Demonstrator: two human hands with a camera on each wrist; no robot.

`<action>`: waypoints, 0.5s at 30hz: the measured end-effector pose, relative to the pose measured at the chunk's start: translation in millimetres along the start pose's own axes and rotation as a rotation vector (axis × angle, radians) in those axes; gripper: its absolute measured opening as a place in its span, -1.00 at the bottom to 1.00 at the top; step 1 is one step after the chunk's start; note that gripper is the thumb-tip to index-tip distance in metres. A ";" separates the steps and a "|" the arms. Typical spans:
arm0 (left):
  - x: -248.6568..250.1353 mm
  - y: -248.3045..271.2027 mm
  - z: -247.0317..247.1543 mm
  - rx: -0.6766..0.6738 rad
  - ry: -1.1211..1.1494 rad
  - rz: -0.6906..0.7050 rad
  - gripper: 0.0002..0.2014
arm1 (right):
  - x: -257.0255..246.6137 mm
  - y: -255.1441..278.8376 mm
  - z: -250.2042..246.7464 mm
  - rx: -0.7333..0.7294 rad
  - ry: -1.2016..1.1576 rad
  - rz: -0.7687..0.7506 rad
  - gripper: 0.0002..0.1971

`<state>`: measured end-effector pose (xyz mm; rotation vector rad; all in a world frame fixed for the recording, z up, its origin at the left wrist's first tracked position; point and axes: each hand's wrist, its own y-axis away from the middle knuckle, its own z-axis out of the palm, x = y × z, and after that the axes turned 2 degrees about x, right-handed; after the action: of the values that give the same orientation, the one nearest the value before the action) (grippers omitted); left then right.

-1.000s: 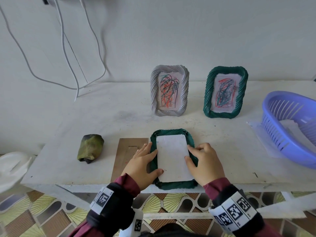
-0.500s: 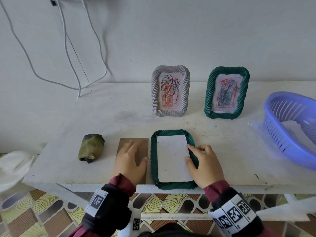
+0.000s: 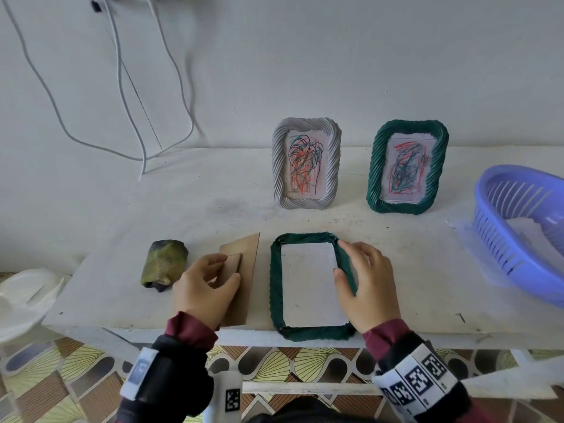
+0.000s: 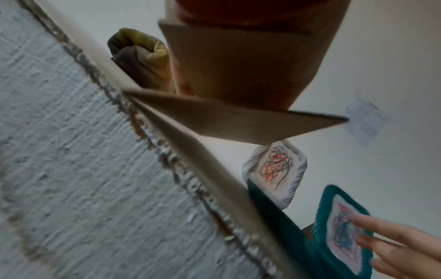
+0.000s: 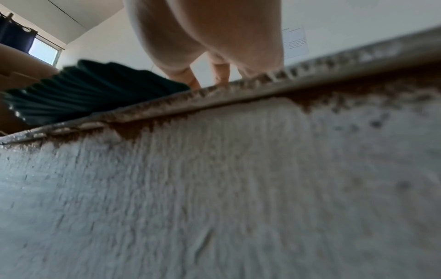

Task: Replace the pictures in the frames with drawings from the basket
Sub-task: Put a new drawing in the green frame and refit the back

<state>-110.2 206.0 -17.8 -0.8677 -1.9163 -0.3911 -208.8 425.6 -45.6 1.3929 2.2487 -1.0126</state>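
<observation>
- Since a second ago my left hand (image 3: 204, 285) has come off the green frame (image 3: 311, 286) lying face-down at the near edge of the counter (image 3: 412, 270) and gone to the brown backing board (image 3: 241, 279) just left of it. That board was flat half a second back; now its far end is tipped up.
- Left fingers (image 3: 218, 260) are curled around the little stand flap on the board, thumb on the near side, so it's properly gripped and coming up off the counter.
- Right hand (image 3: 367, 283) hasn't budged: it's draped over the right rail of the frame, fingers loosely bent, steadying rather than grabbing as far as I can see.
- White back of a paper sheet (image 3: 309, 283) sits inside the frame opening. Pretty sure that's a drawing, but it's face-down so I can't confirm.
- Progress: white frame (image 3: 306, 163) and the other green frame (image 3: 407, 167) are standing at the far side with scribble drawings in them, so those look done.
- Left to do, I reckon: drop the board back on, close it up, stand the frame.
- Purple basket (image 3: 518, 239) is off at the right with some paper in it.
</observation>
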 end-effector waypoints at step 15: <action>42.9 13.6 11.5 -0.127 0.192 0.185 -0.67 | -66.4 -9.7 4.2 -0.399 -0.916 0.216 -0.41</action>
<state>-120.1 239.8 12.7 -1.0431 -1.6339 -0.4697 -185.7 376.5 -5.8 0.7415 1.4653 -0.8216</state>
